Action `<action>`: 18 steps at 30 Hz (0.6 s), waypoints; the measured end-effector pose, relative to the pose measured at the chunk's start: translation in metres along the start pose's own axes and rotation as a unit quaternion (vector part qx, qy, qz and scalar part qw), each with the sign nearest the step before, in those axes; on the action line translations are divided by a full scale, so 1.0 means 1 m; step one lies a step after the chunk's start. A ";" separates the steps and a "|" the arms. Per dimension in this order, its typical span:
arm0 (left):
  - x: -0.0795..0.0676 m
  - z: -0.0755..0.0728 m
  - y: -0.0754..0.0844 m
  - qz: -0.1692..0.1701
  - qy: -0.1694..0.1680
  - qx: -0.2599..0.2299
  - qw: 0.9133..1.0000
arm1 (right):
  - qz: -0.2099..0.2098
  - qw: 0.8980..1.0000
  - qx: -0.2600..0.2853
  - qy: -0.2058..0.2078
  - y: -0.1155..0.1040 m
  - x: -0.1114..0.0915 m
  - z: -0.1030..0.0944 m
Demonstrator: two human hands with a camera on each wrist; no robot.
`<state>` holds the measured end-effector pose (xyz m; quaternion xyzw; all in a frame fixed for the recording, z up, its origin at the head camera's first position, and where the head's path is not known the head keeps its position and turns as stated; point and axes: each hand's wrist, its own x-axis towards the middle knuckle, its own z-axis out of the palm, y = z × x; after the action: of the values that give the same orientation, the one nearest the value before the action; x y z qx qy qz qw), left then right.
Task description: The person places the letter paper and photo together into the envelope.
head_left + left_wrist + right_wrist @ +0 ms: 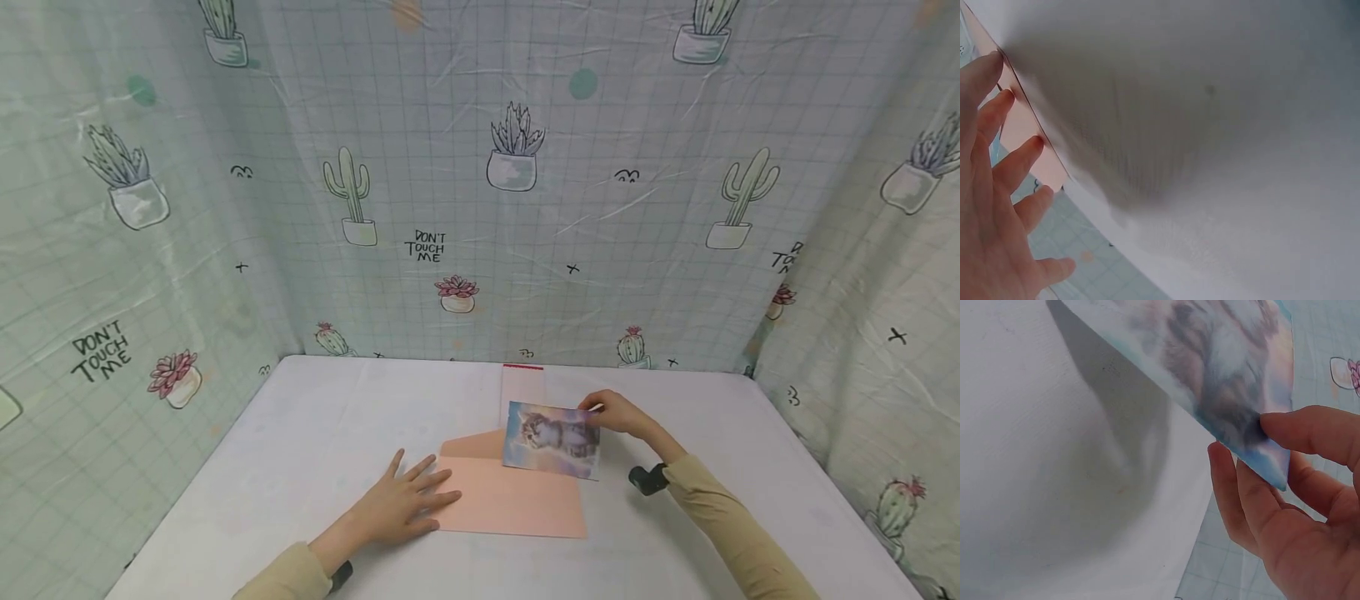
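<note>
Card [551, 440] in right hand [615, 413], apparently above envelope [513, 504].

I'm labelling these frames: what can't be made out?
Head view: part of the peach envelope, behind the kitten card.
Head view: lower end of the pale sheet, behind the card.
Left wrist view: part of the envelope, behind the left hand.
Right wrist view: the card's far end, beyond the top edge.

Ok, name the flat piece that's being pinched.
The kitten card: the right grip pinches it near a corner, while the peach envelope and the red-edged translucent piece lie on the table.
</note>
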<state>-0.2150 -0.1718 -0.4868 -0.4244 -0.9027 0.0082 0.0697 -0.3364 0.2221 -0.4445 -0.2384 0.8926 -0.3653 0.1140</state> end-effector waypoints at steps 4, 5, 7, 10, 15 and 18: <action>-0.001 0.000 -0.002 0.009 0.015 0.008 1.000 | 0.004 1.000 0.019 0.012 0.007 -0.001 -0.001; -0.001 0.000 -0.003 0.010 0.016 0.010 1.000 | 0.004 1.000 0.023 0.012 0.009 -0.001 -0.002; -0.001 0.000 -0.004 0.009 0.016 0.009 1.000 | 0.010 0.999 0.040 0.012 0.010 -0.002 -0.002; -0.002 0.000 -0.004 0.007 0.015 0.009 1.000 | 0.025 0.997 0.074 0.004 0.011 -0.004 -0.002; -0.002 0.000 -0.004 0.007 0.016 0.009 1.000 | 0.041 0.994 0.103 -0.006 0.013 -0.008 -0.002; -0.002 0.001 -0.004 0.008 0.019 0.012 1.000 | 0.048 0.994 0.103 -0.007 0.013 -0.011 -0.003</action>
<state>-0.2169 -0.1758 -0.4877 -0.4310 -0.8975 0.0118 0.0924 -0.3324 0.2376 -0.4507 -0.1851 0.8599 -0.4474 0.1617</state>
